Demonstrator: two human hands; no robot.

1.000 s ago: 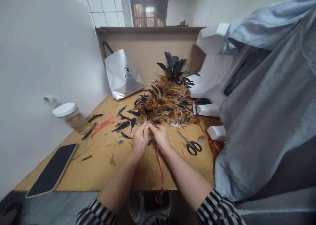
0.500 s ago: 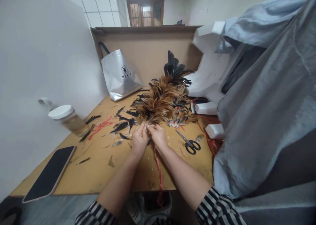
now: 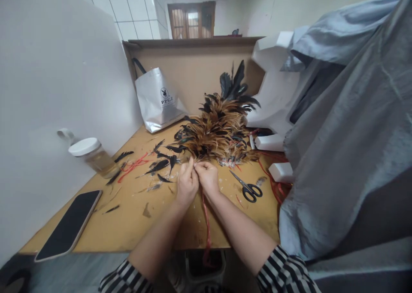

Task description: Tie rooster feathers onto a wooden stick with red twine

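A big bunch of brown and black feathers (image 3: 214, 132) lies in front of me, with long dark plumes rising at its far end. At its near end my left hand (image 3: 187, 182) is closed, thumb and fingers pinched on the quills. Close beside it, my right hand (image 3: 208, 179) pinches the same spot, fingertips nearly touching the left ones. From between the hands a red plastic strip (image 3: 206, 215) runs down over the table's front edge. My fingers hide exactly how strip and quills meet.
Black-handled scissors (image 3: 249, 190) lie right of my hands. Loose black feathers (image 3: 158, 166) and red scraps (image 3: 131, 166) are scattered left. A phone (image 3: 69, 224), a lidded jar (image 3: 96, 155) and a silver bag (image 3: 157, 100) stand or lie farther out. Grey cloth (image 3: 347, 155) hangs at right.
Both hands have shifted slightly right in view, and the left hand has turned a little. The feathers have shifted, their dark far plumes now leaning more to the right.
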